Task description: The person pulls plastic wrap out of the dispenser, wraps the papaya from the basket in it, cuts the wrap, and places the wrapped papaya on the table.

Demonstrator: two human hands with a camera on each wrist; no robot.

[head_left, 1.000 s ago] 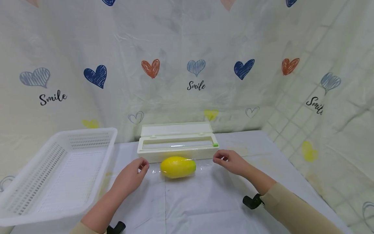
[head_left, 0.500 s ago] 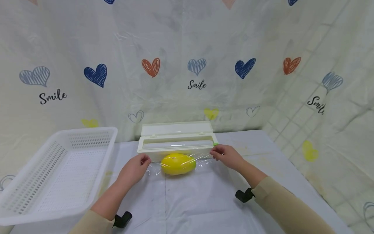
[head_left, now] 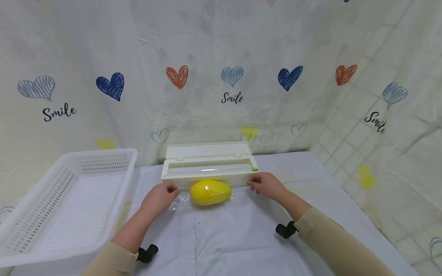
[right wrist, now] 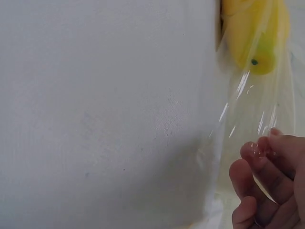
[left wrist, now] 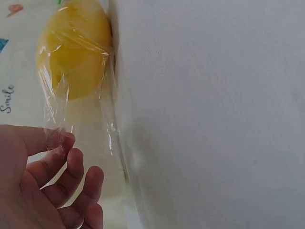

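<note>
A yellow oval fruit (head_left: pixel 210 193) with a greenish end lies on the white-covered table, right in front of the cling film box. Clear cling film (left wrist: pixel 110 138) is drawn over it and bunched toward both ends. At the fruit's left, my left hand (head_left: pixel 159 198) pinches one gathered end of the film between thumb and forefinger, the other fingers loosely bent. On the opposite side, my right hand (head_left: pixel 268 185) pinches the other end near the box's right corner. In the right wrist view, the film (right wrist: pixel 243 86) stretches in creases from the fruit's green tip (right wrist: pixel 261 64) to the fingertips.
The long white cling film box (head_left: pixel 238 180) stands behind the fruit with its lid (head_left: pixel 207 150) up and a film roll (head_left: pixel 207 168) inside. A white plastic basket (head_left: pixel 132 161) sits at the left. Behind hangs a heart-patterned curtain (head_left: pixel 200 111).
Both hands have moved slightly farther from me, the right one also a little inward. The film rose across the front of the fruit and now lies closer round it.
</note>
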